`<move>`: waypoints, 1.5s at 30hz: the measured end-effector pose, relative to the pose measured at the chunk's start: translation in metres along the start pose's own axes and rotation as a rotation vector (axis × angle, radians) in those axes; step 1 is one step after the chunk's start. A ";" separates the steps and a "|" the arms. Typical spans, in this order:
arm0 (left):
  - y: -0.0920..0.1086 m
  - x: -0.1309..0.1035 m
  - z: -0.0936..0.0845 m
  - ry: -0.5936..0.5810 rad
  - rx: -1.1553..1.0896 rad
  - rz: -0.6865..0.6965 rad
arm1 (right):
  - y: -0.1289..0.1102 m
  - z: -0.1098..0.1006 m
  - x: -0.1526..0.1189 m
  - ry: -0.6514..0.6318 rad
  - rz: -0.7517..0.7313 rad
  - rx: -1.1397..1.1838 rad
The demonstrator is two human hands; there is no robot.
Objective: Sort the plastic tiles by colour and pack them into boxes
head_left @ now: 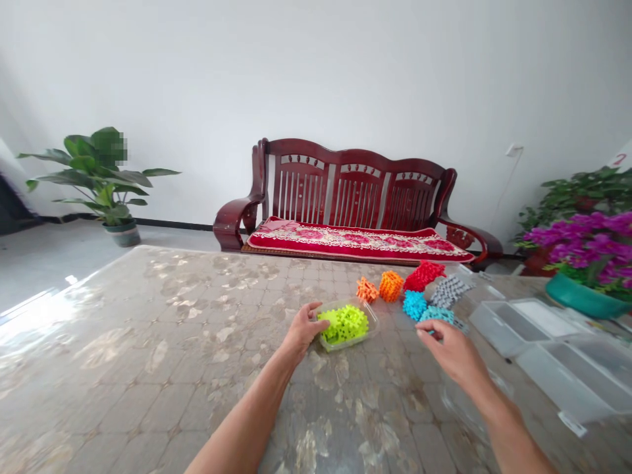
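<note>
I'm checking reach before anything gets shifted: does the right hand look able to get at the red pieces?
Probably, though not straight on: the blue pieces lie between the right hand and the red pieces, whose top looks uncovered.

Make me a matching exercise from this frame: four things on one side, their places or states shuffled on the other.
1. Left hand
2. Right hand
3. Wooden bench
4. Purple flowers

A. In a teal pot
B. Close to the blue pieces
C. Gripping a clear box of lime-green pieces
D. Topped with a red patterned cushion

Pairs: 1-C, 2-B, 3-D, 4-A
</note>
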State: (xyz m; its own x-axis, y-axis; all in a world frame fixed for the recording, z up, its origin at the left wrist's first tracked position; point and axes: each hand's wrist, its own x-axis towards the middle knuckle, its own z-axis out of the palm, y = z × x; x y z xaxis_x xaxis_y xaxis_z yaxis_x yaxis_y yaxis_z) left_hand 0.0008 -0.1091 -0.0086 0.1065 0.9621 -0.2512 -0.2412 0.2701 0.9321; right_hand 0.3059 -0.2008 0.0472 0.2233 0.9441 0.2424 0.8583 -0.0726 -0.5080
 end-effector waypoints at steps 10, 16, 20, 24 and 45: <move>0.009 -0.004 -0.005 0.047 0.149 -0.009 | 0.097 -0.014 -0.105 -0.040 0.021 -0.354; 0.016 -0.015 -0.005 0.078 0.258 0.009 | 0.094 -0.009 -0.122 -0.026 -0.047 -0.313; 0.015 -0.021 -0.004 0.080 0.306 0.052 | 0.070 -0.015 -0.123 0.041 0.002 -0.301; 0.010 -0.026 -0.006 0.113 0.349 0.093 | 0.041 -0.017 -0.121 0.110 0.064 -0.173; -0.022 -0.021 -0.011 0.185 0.555 0.453 | -0.132 0.097 -0.032 0.274 -0.391 0.239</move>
State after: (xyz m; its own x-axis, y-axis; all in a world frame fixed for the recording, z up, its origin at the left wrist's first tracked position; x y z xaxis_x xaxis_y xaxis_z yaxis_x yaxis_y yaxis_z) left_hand -0.0069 -0.1345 -0.0271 -0.0638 0.9787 0.1952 0.3052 -0.1671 0.9375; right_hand 0.1407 -0.1900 0.0269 0.0479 0.7653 0.6419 0.7798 0.3729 -0.5028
